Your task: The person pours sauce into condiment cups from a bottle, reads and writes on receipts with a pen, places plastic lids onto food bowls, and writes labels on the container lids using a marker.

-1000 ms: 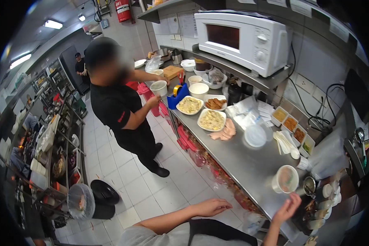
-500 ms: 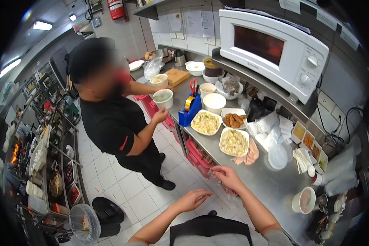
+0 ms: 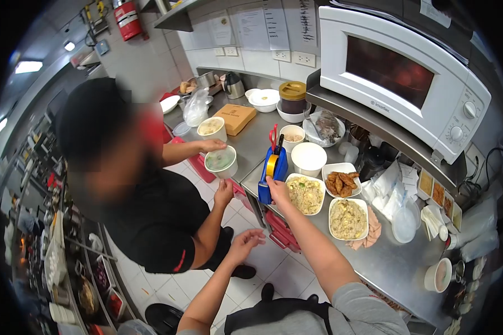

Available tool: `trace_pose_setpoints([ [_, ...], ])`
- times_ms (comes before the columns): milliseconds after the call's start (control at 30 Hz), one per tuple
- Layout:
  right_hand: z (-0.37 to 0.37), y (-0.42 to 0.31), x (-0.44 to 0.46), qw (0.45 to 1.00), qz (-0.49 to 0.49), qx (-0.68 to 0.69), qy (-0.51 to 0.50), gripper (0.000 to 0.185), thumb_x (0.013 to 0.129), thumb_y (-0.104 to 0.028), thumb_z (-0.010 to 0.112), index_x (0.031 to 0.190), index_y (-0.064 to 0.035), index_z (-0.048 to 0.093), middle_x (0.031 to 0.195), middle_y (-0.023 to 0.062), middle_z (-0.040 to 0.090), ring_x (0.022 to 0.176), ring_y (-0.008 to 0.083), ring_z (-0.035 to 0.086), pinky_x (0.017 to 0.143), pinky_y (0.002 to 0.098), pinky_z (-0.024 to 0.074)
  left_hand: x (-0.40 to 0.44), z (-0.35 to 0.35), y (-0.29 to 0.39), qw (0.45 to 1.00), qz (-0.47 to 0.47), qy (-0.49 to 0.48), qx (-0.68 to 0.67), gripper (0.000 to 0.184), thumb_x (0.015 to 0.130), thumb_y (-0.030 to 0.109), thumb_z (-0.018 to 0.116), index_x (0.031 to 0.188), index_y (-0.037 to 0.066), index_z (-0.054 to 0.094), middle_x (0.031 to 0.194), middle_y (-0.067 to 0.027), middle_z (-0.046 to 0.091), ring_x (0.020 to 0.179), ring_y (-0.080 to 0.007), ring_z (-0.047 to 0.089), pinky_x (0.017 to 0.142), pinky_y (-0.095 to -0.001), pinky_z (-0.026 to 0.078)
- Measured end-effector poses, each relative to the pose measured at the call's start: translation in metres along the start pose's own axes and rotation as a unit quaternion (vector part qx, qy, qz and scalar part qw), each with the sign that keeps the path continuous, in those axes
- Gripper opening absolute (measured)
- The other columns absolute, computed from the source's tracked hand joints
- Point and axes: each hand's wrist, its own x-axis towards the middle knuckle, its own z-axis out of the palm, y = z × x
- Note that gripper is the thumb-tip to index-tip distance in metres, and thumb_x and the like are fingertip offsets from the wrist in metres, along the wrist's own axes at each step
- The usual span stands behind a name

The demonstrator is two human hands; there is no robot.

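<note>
My right hand (image 3: 279,192) reaches out over the counter's edge, its fingers closed at the near side of a blue tape dispenser (image 3: 264,188). The dispenser carries a roll of yellow tape (image 3: 271,164), with red-handled scissors (image 3: 273,135) standing in it. My left hand (image 3: 245,244) hovers above the floor in front of the counter, fingers loosely spread and holding nothing. Beside the dispenser are a white bowl of fried rice (image 3: 305,195), a second rice bowl (image 3: 348,219), a dish of fried chicken pieces (image 3: 341,183) and a round white tub (image 3: 308,159).
At my left a co-worker (image 3: 151,206) holds a lidded tub with green contents (image 3: 221,161). A microwave (image 3: 399,78) sits on the shelf above the counter. Clear lids (image 3: 406,224) and a brown box (image 3: 236,119) lie on the counter. Red crates (image 3: 282,231) are below.
My right hand has gone forward from the counter's front edge to the tape dispenser; the clear plastic at its fingers no longer shows. The left hand has risen slightly. My view has shifted.
</note>
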Motion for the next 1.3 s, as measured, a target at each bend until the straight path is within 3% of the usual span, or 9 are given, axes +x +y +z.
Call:
trace_pose_setpoints([
  [100,0.016,0.008,0.011,0.996,-0.032,0.041,0.070,0.032,0.076,-0.032,0.068,0.075,-0.0006,0.069,0.066,0.0117,0.066,0.059,0.0200,0.062,0.060,0.0330,0.0462,0.042,-0.017,0.022,0.992,-0.074,0.056,-0.080,0.025,0.094,0.017,0.047,0.117,0.007,0.053,0.105,-0.0062,0.061,0.097,-0.0199,0.060,0.081,-0.0309,0.048],
  [233,0.020,-0.032,-0.050,0.971,-0.121,0.167,0.117,0.026,0.079,-0.023,0.067,0.074,0.0025,0.067,0.063,0.0088,0.064,0.056,0.0121,0.056,0.055,0.0299,0.0431,0.097,-0.045,-0.004,0.951,-0.144,0.056,-0.268,0.031,0.093,0.029,0.047,0.116,0.010,0.053,0.102,-0.0059,0.061,0.098,-0.0188,0.059,0.082,-0.0358,0.047],
  [300,0.020,-0.035,-0.106,0.972,-0.105,0.209,-0.020,0.022,0.082,-0.022,0.066,0.080,-0.0011,0.065,0.068,0.0010,0.060,0.059,0.0079,0.050,0.054,0.0243,0.0401,0.117,-0.059,-0.014,0.946,-0.132,-0.039,-0.293,0.044,0.092,0.045,0.042,0.112,0.009,0.056,0.107,-0.0066,0.062,0.100,-0.0192,0.059,0.084,-0.0393,0.047],
  [367,0.016,-0.044,-0.180,0.987,-0.150,0.021,-0.049,0.020,0.084,-0.021,0.066,0.079,-0.0015,0.065,0.068,0.0001,0.060,0.062,0.0060,0.050,0.057,0.0214,0.0402,0.130,-0.057,0.005,0.928,-0.179,-0.050,-0.324,0.049,0.091,0.051,0.040,0.109,0.008,0.058,0.110,-0.0069,0.062,0.103,-0.0199,0.058,0.085,-0.0391,0.046],
  [433,0.035,-0.002,-0.211,0.978,-0.017,0.180,-0.100,0.022,0.081,-0.021,0.070,0.076,0.0008,0.067,0.064,-0.0012,0.059,0.061,0.0049,0.049,0.052,0.0227,0.0384,0.142,-0.060,0.013,0.916,-0.187,-0.090,-0.344,0.049,0.088,0.053,0.047,0.103,0.008,0.060,0.112,-0.0072,0.062,0.106,-0.0203,0.058,0.087,-0.0394,0.046],
  [600,0.050,0.084,-0.198,0.977,0.002,0.194,-0.089,0.021,0.079,-0.019,0.072,0.075,0.0010,0.067,0.063,-0.0024,0.057,0.059,0.0037,0.048,0.052,0.0215,0.0380,0.160,-0.058,0.015,0.964,-0.196,-0.041,-0.176,0.031,0.087,0.040,0.059,0.098,0.011,0.061,0.105,-0.0046,0.065,0.103,-0.0179,0.059,0.085,-0.0386,0.046],
  [933,0.032,0.084,-0.195,0.992,-0.040,0.098,-0.061,0.025,0.076,-0.021,0.075,0.075,0.0027,0.067,0.064,-0.0009,0.057,0.061,0.0057,0.048,0.054,0.0230,0.0400,0.151,-0.042,0.033,0.976,-0.183,0.023,-0.112,0.021,0.084,0.028,0.065,0.097,0.012,0.061,0.097,-0.0008,0.066,0.093,-0.0131,0.062,0.077,-0.0349,0.044],
  [1033,0.029,0.072,-0.201,0.989,0.022,0.120,-0.081,0.026,0.076,-0.021,0.075,0.075,0.0037,0.066,0.065,0.0000,0.057,0.060,0.0061,0.047,0.054,0.0236,0.0393,0.152,-0.039,0.034,0.975,-0.185,0.036,-0.118,0.021,0.083,0.029,0.067,0.095,0.012,0.061,0.094,-0.0011,0.066,0.091,-0.0131,0.062,0.074,-0.0327,0.046],
  [1300,0.035,0.079,-0.193,0.995,0.009,0.077,-0.066,0.025,0.074,-0.024,0.075,0.072,0.0000,0.067,0.057,-0.0002,0.056,0.052,0.0070,0.046,0.048,0.0256,0.0376,0.155,-0.032,0.017,0.994,-0.060,0.091,0.017,0.022,0.084,0.031,0.066,0.086,0.009,0.064,0.085,-0.0019,0.068,0.079,-0.0097,0.063,0.061,-0.0241,0.046],
])
